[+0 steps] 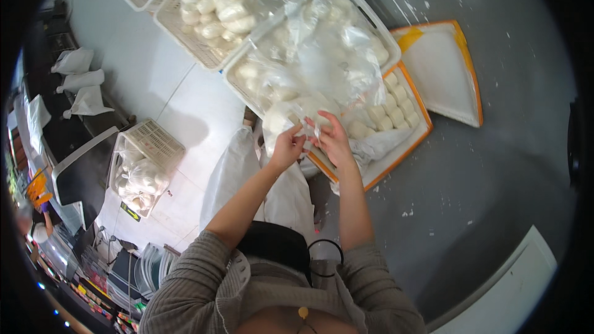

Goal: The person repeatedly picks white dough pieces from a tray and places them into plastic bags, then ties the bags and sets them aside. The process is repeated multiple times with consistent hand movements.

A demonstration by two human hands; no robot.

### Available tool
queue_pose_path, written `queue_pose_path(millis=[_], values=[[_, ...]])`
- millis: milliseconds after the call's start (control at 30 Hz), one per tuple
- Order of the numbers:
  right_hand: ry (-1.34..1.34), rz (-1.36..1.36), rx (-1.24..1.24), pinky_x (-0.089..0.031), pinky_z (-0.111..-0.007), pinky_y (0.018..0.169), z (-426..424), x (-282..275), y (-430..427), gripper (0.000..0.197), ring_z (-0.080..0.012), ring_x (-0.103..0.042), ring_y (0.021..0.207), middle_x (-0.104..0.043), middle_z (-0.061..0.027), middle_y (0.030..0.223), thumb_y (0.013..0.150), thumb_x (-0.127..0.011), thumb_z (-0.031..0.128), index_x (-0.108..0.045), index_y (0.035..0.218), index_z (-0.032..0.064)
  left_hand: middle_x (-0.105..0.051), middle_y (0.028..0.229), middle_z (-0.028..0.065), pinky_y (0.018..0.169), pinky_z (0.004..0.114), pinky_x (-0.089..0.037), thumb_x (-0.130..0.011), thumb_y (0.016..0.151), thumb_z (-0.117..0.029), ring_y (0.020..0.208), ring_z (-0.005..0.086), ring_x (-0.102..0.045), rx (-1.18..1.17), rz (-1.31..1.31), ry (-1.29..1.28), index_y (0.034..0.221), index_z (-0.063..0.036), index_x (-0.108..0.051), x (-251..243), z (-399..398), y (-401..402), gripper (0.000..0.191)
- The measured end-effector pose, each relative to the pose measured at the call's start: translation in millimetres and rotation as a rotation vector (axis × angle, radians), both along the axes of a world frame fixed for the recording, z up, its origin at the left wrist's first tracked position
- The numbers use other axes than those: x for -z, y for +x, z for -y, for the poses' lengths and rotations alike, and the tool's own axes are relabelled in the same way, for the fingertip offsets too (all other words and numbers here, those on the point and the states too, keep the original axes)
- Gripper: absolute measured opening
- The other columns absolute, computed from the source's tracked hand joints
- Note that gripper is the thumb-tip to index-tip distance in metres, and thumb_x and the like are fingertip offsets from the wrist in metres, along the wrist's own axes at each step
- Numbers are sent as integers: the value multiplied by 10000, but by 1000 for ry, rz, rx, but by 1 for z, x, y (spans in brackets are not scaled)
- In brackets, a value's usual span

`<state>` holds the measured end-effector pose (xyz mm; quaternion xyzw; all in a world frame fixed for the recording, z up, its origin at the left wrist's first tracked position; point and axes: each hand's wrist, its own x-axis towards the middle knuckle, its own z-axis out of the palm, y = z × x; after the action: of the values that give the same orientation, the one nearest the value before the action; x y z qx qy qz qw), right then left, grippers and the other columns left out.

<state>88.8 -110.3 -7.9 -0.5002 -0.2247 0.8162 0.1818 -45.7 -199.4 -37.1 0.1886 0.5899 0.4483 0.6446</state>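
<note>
In front of my lap, both hands are at the gathered neck of a clear plastic bag (pixel 277 119) with pale, rounded buns in it. My left hand (pixel 288 146) pinches the plastic between thumb and fingers. Close beside it, my right hand (pixel 333 141) has a twisted strand of the bag between its fingers, with the index finger stretched out. Just beyond lies a white plastic crate (pixel 392 46) heaped with bagged buns. Right of my hands, a foam box (pixel 387 174) with an orange-taped rim holds rows of white cylindrical buns (pixel 394 109) and loose plastic film.
A second crate (pixel 185 48) of bagged buns adjoins on the left. The foam lid (pixel 445 74) leans beside the box on the grey surface. Another basket (pixel 155 144) with bagged buns stands on the tiled floor. Farther left are bags on a dark counter and a person (pixel 41 229).
</note>
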Motion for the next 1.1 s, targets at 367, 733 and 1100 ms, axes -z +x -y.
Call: queue_pose_path(millis=[367, 733, 1100], values=[[-69, 58, 30, -389, -187, 511, 9, 9, -1, 250, -57, -533, 652, -629, -35, 829, 835, -633, -33, -516, 1027, 75, -645, 840, 95, 701, 430, -493, -678, 727, -199, 803, 317, -625, 533, -675, 366, 824, -99, -648, -11, -35, -51, 142], [-653, 49, 530, -270, -193, 376, -29, 36, -18, 160, -66, -327, 410, -613, -91, 827, 873, -624, 125, -543, 738, 98, -608, 784, 153, 662, 448, -483, -674, 780, -322, 795, 338, -629, 735, -565, 290, 793, -82, -587, -46, 38, -55, 256], [120, 376, 521, -424, -189, 549, -14, -53, -117, 155, -64, -511, 568, -700, -89, 867, 926, -619, 178, -587, 1042, 80, -515, 581, 28, 526, 263, -403, -715, 826, -212, 553, 75, -457, -92, -645, 339, 702, -20, -560, -202, -123, -320, 276]])
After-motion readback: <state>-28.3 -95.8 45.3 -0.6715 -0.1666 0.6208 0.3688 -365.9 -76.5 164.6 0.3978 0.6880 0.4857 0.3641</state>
